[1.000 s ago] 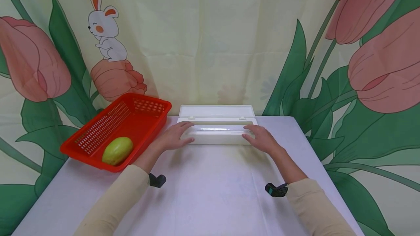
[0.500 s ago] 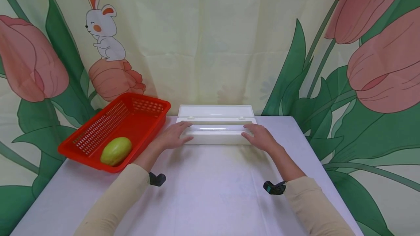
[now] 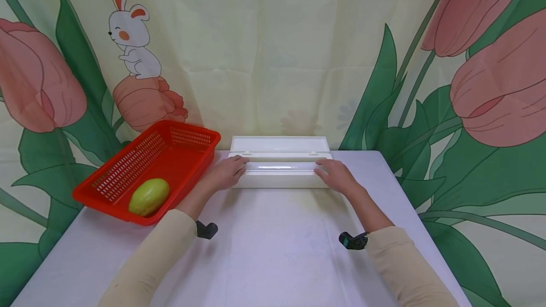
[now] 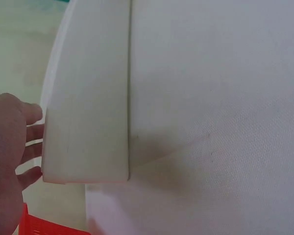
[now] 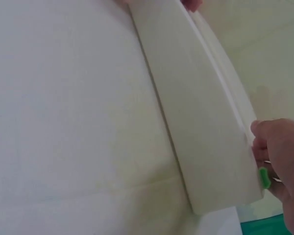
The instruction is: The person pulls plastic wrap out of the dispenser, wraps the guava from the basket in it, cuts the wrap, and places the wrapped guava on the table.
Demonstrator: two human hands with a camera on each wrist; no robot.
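A long white plastic-wrap dispenser box (image 3: 279, 181) stands at the far edge of the table, its lid (image 3: 279, 144) raised behind it. Inside lies a shiny, clear-looking roll (image 3: 277, 167). My left hand (image 3: 226, 173) is at the box's left end, its fingers reaching over the top edge; the left wrist view shows thumb and fingers (image 4: 33, 147) along that edge. At the right end, my right hand (image 3: 339, 176) has its thumb at the top edge and its fingers (image 5: 262, 155) bent beyond it. The box hides whether either hand grips the roll or only touches it.
Left of the box, a red plastic basket (image 3: 187, 135) sits on the white-covered table (image 3: 277, 245), close to my left forearm. A yellow-green mango-like fruit (image 3: 149, 196) lies in it. A curtain (image 3: 273, 51) printed with tulips hangs right behind the table.
Both thumbs and fingers have drawn in at the box's ends, the left thumb rising from the front face toward the top edge. Box and basket have shifted only slightly left in view.
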